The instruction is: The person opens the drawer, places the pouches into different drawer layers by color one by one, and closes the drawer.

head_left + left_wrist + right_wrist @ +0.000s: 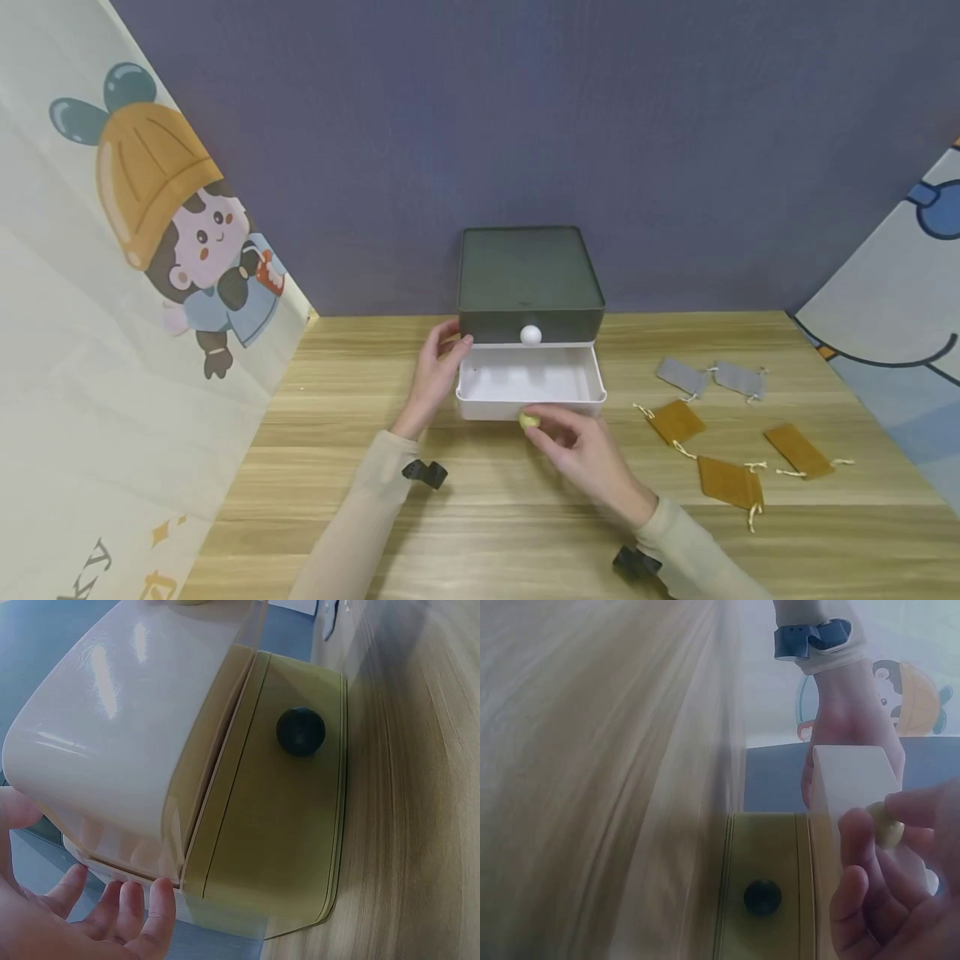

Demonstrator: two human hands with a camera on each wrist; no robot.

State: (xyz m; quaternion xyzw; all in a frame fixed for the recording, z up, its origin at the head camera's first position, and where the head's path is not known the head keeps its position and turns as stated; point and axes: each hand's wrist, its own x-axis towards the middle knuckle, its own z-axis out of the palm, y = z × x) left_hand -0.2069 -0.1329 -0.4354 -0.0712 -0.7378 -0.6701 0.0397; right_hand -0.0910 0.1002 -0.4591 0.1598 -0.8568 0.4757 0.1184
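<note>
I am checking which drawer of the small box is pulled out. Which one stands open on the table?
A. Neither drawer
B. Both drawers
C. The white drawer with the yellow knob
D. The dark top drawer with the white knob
C: the white drawer juts out forward with its inside showing, the right hand pinching its yellow knob, while the dark drawer above sits flush in the box, which the left hand steadies.

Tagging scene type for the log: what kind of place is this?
Probably a staged tabletop recording booth, not a lived-in room: a wood-grain table, cartoon-printed fabric screens on both sides, a plain purple backdrop wall.
</note>
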